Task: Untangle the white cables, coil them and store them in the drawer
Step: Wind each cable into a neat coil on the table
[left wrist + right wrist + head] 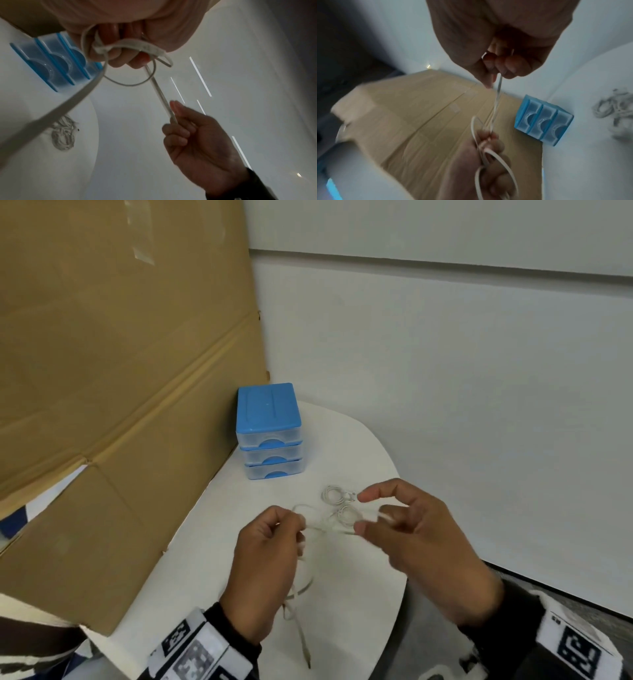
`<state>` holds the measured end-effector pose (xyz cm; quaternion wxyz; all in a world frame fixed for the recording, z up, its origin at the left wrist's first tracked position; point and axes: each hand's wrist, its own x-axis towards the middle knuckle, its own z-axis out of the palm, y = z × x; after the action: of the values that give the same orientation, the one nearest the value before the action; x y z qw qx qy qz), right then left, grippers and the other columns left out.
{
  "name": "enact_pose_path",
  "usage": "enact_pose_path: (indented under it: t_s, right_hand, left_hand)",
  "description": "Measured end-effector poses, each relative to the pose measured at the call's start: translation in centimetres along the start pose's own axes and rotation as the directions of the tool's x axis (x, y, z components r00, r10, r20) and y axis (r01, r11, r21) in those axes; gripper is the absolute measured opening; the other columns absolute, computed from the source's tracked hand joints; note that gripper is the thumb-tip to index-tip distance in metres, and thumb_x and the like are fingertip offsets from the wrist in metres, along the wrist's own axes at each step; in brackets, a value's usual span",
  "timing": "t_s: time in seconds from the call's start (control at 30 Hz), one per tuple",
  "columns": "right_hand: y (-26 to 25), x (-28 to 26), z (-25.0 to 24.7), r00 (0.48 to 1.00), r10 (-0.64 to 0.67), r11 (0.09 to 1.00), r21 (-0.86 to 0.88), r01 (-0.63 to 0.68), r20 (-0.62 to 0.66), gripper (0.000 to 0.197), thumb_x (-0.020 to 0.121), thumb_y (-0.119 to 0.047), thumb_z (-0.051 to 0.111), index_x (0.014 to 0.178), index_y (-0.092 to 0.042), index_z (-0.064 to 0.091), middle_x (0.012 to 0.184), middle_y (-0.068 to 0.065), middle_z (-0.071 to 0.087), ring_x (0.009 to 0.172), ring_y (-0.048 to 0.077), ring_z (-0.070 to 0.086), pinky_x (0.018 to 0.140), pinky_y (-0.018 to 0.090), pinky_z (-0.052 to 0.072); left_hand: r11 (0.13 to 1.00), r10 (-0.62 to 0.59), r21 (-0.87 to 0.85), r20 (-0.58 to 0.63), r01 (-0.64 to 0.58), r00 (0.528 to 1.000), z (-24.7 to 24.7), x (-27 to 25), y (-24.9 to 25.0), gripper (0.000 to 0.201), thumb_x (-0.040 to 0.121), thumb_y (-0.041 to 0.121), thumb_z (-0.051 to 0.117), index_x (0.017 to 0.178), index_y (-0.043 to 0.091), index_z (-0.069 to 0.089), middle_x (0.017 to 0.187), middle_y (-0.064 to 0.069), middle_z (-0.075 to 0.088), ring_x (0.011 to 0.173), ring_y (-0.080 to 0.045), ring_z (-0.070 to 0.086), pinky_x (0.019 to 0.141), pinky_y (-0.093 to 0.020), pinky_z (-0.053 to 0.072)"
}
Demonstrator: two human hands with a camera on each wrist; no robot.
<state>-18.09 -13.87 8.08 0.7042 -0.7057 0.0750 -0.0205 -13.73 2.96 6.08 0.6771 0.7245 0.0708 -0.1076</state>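
White cable (337,529) is stretched in the air between two hands above a white table (342,446). Nearest the viewer, the left hand (265,563) has its fingers curled round several loops of it, while a loose tail hangs down toward the near table edge. The right hand (416,546) pinches the taut strand between thumb and fingers, with the forefinger raised clear. Just beyond the hands, a bundle of white cables (337,496) lies on the table, seemingly partly coiled; blur hides whether it is knotted. Farther back stands a small blue drawer unit (269,431), all three drawers closed, against a cardboard sheet (120,371). Judging from this, coiling is under way; the next move calls for laying another loop into the left hand without twisting. The tail's end connector is hard to make out.
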Motion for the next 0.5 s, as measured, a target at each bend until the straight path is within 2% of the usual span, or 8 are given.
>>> enact_pose_path:
  t_s: [0.1, 0.17, 0.23, 0.27, 0.33, 0.37, 0.43, 0.5]
  right_hand:
    - [-0.6, 1.0, -1.3, 0.972, 0.027, 1.0, 0.007, -0.026, -0.231, 0.015, 0.087, -0.009, 0.068, 0.072, -0.01, 0.069, 0.046, 0.002, 0.041, 0.043, 0.018, 0.031, 0.042, 0.021, 0.027]
    - [-1.0, 1.7, -2.3, 0.944, 0.051, 0.999, 0.017, -0.048, -0.327, 0.019, 0.089, -0.02, 0.068, 0.073, -0.008, 0.07, 0.046, 0.0, 0.048, 0.044, 0.019, 0.041, 0.049, 0.025, 0.035]
    - [-0.9, 2.0, -2.9, 0.936, -0.002, 0.994, -0.103, -0.037, -0.352, 0.007, 0.088, -0.026, 0.07, 0.087, -0.02, 0.071, 0.067, 0.0, 0.065, 0.062, 0.021, 0.059, 0.061, 0.03, 0.046]
    - [-0.6, 1.9, -3.0, 0.936, -0.054, 0.968, -0.249, -0.037, -0.349, 0.015, 0.085, -0.031, 0.072, 0.1, -0.028, 0.069, 0.086, -0.006, 0.07, 0.08, 0.017, 0.065, 0.071, 0.03, 0.049]
    - [-0.1, 1.5, -2.5, 0.948, -0.139, 0.889, -0.458, -0.008, -0.285, 0.045, 0.079, -0.047, 0.072, 0.121, -0.039, 0.059, 0.116, -0.018, 0.063, 0.109, 0.003, 0.058, 0.089, 0.028, 0.046]
    - [-0.1, 1.2, -1.9, 0.956, -0.167, 0.881, -0.472, 0.035, -0.24, 0.053, 0.076, -0.057, 0.07, 0.125, -0.042, 0.057, 0.124, -0.021, 0.06, 0.117, -0.002, 0.053, 0.096, 0.026, 0.043]
    - [0.0, 0.5, -0.5, 0.985, -0.153, 0.929, -0.352, 0.115, -0.084, 0.063, 0.073, -0.068, 0.068, 0.129, -0.043, 0.056, 0.13, -0.023, 0.059, 0.125, -0.008, 0.048, 0.105, 0.023, 0.038]
    - [0.6, 0.0, 0.6, 0.993, -0.046, 0.986, -0.156, 0.063, 0.113, 0.073, 0.068, -0.063, 0.072, 0.134, -0.042, 0.051, 0.132, -0.017, 0.061, 0.129, -0.006, 0.047, 0.109, 0.028, 0.039]
  left_hand:
    - [0.997, -0.026, -0.068, -0.07, 0.021, 0.997, -1.0, 0.9, 0.5, 0.03, 0.093, 0.015, 0.052, 0.064, 0.018, 0.046, 0.057, 0.0, 0.042, 0.045, -0.01, 0.028, 0.042, -0.021, 0.023]
    - [0.996, -0.005, -0.087, -0.079, -0.002, 0.997, -1.7, 1.5, 0.8, 0.029, 0.093, 0.017, 0.052, 0.064, 0.018, 0.049, 0.056, 0.001, 0.043, 0.045, -0.01, 0.03, 0.044, -0.023, 0.023]
    - [0.998, 0.061, -0.029, -0.023, -0.061, 0.998, -2.0, 1.6, 0.7, 0.029, 0.092, 0.017, 0.056, 0.063, 0.017, 0.054, 0.056, 0.002, 0.044, 0.044, -0.008, 0.036, 0.043, -0.019, 0.028]
    - [0.995, 0.101, 0.007, 0.021, -0.101, 0.995, -1.9, 1.6, 0.6, 0.028, 0.09, 0.017, 0.059, 0.062, 0.016, 0.057, 0.055, 0.002, 0.044, 0.045, -0.008, 0.038, 0.042, -0.016, 0.031]
    - [0.98, 0.177, 0.064, 0.121, -0.186, 0.977, -1.4, 0.9, 0.3, 0.023, 0.088, 0.015, 0.064, 0.065, 0.009, 0.063, 0.056, -0.002, 0.045, 0.049, -0.011, 0.039, 0.044, -0.016, 0.034]
    - [0.971, 0.209, 0.086, 0.166, -0.225, 0.964, -1.1, 0.5, 0.2, 0.021, 0.087, 0.014, 0.066, 0.068, 0.007, 0.066, 0.057, -0.005, 0.047, 0.051, -0.012, 0.04, 0.046, -0.016, 0.036]
    - [0.953, 0.245, 0.114, 0.249, -0.28, 0.937, -0.6, -0.3, 0.0, 0.019, 0.086, 0.018, 0.07, 0.07, 0.008, 0.07, 0.057, -0.011, 0.054, 0.051, -0.013, 0.047, 0.049, -0.017, 0.042]
    - [0.941, 0.268, 0.115, 0.316, -0.317, 0.91, -0.5, -0.9, 0.1, 0.023, 0.081, 0.033, 0.075, 0.07, 0.013, 0.071, 0.051, -0.007, 0.051, 0.047, -0.012, 0.048, 0.051, -0.022, 0.043]
